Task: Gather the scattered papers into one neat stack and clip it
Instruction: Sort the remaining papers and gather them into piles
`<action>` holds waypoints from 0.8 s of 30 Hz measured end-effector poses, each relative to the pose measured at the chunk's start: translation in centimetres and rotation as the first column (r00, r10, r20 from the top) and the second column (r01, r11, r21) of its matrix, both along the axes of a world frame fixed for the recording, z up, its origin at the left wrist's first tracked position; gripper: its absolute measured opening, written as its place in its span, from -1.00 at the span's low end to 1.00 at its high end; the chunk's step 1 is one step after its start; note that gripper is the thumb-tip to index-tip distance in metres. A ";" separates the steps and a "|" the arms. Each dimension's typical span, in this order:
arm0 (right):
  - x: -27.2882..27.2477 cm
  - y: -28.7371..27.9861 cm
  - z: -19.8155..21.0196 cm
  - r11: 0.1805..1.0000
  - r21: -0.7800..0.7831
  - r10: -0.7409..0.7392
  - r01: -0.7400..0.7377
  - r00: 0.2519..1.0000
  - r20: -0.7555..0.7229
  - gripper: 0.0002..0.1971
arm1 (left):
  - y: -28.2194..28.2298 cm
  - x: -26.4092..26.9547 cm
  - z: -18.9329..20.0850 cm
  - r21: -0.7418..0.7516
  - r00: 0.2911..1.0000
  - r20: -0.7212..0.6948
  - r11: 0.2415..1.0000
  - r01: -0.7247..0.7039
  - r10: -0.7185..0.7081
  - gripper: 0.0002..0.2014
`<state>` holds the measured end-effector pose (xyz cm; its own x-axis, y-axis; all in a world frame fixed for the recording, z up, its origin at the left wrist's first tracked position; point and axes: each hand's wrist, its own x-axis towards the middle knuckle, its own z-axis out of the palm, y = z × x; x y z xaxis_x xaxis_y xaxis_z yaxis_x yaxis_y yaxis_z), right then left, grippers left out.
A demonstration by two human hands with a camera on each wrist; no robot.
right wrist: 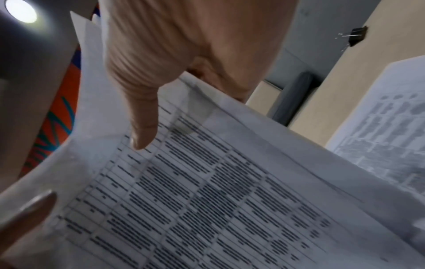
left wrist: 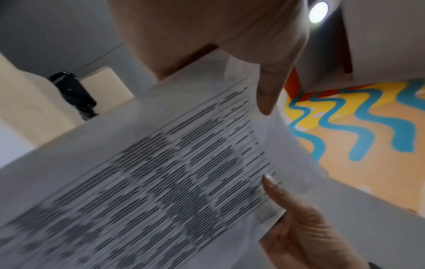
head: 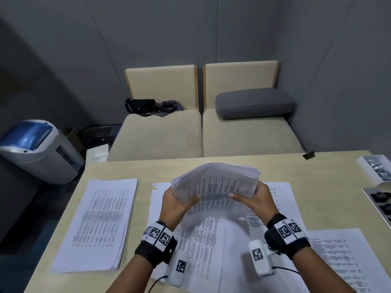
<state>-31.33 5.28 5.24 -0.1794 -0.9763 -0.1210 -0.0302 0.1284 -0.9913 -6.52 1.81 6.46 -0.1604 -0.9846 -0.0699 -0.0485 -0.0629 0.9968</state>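
Loose sheets (head: pixel 203 248) are spread on the desk (head: pixel 330 199); above them a stack (head: pixel 213 187) is held, its sides gripped by left hand (head: pixel 176 205) and right hand (head: pixel 254 200) fingers; a clip (head: pixel 308 155) lies at the far edge

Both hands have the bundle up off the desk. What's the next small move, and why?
Probably stand the bundle on its lower edge and tap it square on the table. The left hand and right hand grip its sides, but its far edges look fanned, and more sheets lie loose below and to the left.
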 end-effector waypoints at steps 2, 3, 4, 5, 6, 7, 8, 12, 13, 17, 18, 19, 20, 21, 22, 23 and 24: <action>-0.2 -0.5 0.7 1.000 -0.021 0.005 -0.006 1.000 -0.016 -0.21 | -0.5 -0.3 1.7 -0.111 1.000 -0.026 0.994 -0.017 0.014 -0.42; -0.1 -0.8 1.2 0.999 -0.043 0.004 -0.005 1.000 -0.023 -0.22 | -0.7 -0.6 2.5 -0.175 0.999 -0.027 0.984 -0.030 0.025 -0.48; 0.1 -1.0 1.9 0.997 -0.073 0.003 -0.004 1.000 -0.015 -0.28 | -0.9 -1.0 3.4 -0.227 0.999 -0.031 0.973 -0.042 0.036 -0.56; 0.4 -1.2 2.5 0.995 -0.100 -0.003 0.003 1.000 -0.005 -0.36 | -1.0 -1.5 4.0 -0.256 0.997 -0.050 0.964 -0.065 0.054 -0.64; 0.7 -1.4 2.8 0.991 -0.129 -0.016 0.016 1.000 0.002 -0.42 | -1.1 -1.9 4.2 -0.265 0.994 -0.082 0.959 -0.096 0.077 -0.70; 1.1 -1.5 3.1 0.988 -0.150 -0.035 0.037 0.999 0.018 -0.46 | -1.2 -2.2 4.2 -0.260 0.988 -0.105 0.956 -0.138 0.114 -0.73; 1.4 -1.6 3.2 0.986 -0.159 -0.044 0.051 0.998 0.042 -0.49 | -1.3 -2.3 3.9 -0.246 0.980 -0.120 0.952 -0.184 0.158 -0.73; 2.4 -1.7 1.0 0.997 -0.041 -0.065 0.069 0.992 0.107 -0.57 | -1.5 -2.2 2.8 -0.210 0.954 -0.158 0.935 -0.285 0.255 -0.62; 2.6 -1.8 0.2 0.997 0.005 -0.076 0.076 0.992 0.098 -0.56 | -1.5 -2.3 2.8 -0.210 0.949 -0.168 0.931 -0.298 0.266 -0.62; 2.9 -1.9 -2.8 0.986 0.150 -0.080 0.067 0.993 0.088 -0.44 | -1.8 -2.4 2.8 -0.172 0.926 -0.176 0.915 -0.364 0.335 -0.70; 3.0 -1.9 -3.4 0.984 0.165 -0.085 0.069 0.992 0.094 -0.45 | -1.9 -2.4 2.9 -0.168 0.918 -0.194 0.910 -0.379 0.346 -0.66; 3.1 -1.8 -3.9 0.981 0.176 -0.099 0.081 0.991 0.094 -0.47 | -2.1 -2.2 2.9 -0.164 0.912 -0.234 0.911 -0.378 0.336 -0.59; 3.1 -1.9 -4.3 0.980 0.176 -0.116 0.098 0.989 0.095 -0.51 | -2.3 -1.9 2.7 -0.153 0.913 -0.276 0.924 -0.351 0.301 -0.49; 3.2 -2.0 -4.5 0.977 0.174 -0.140 0.123 0.986 0.090 -0.55 | -2.4 -1.5 2.3 -0.145 0.924 -0.292 0.944 -0.297 0.246 -0.37; 3.1 -2.1 -4.7 0.975 0.170 -0.162 0.146 0.983 0.086 -0.59 | -2.6 -1.1 1.7 -0.128 0.945 -0.267 0.965 -0.228 0.188 -0.28; 3.1 -2.2 -4.6 0.971 0.176 -0.177 0.161 0.981 0.082 -0.64 | -2.8 -0.6 0.7 -0.087 0.971 -0.205 0.986 -0.142 0.122 -0.27; 3.0 -2.3 -4.5 0.970 0.179 -0.181 0.163 0.980 0.086 -0.67 | -2.9 -0.1 -0.7 -0.026 0.994 -0.091 0.998 -0.059 0.057 -0.35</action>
<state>-28.30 3.03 0.72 -0.3212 -0.8954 -0.3085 0.1057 0.2898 -0.9512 -6.61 -1.05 5.80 -0.1072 -0.9938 -0.0296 0.0444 -0.0345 0.9984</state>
